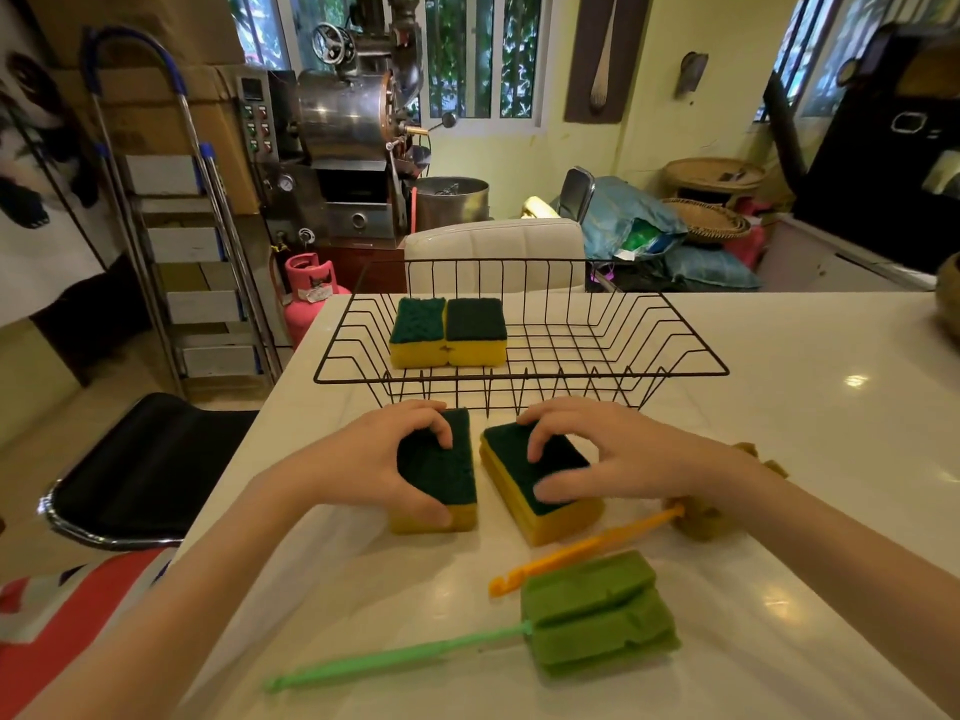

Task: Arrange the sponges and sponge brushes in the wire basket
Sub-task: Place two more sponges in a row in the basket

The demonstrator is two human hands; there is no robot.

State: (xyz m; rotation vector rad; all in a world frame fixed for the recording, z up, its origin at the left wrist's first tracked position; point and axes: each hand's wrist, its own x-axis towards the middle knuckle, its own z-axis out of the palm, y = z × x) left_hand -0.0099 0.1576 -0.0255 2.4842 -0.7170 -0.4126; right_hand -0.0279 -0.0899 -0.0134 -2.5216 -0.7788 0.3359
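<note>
Head view: left hand (387, 459) grip clamped on near-left sponge (441, 472); right hand (613, 454) grip clamped on neighbouring sponge (524, 470). Both on surface (779, 407), near wire basket (675, 356) holding two sponges (448, 332).

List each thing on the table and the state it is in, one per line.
Wire basket: upright, holding two sponges.
Two sponges: side by side, green side up.
Left hand: gripping left sponge.
Right hand: gripping right sponge.
Green sponge brush: lying on table.
Orange sponge brush: lying on table.
</note>
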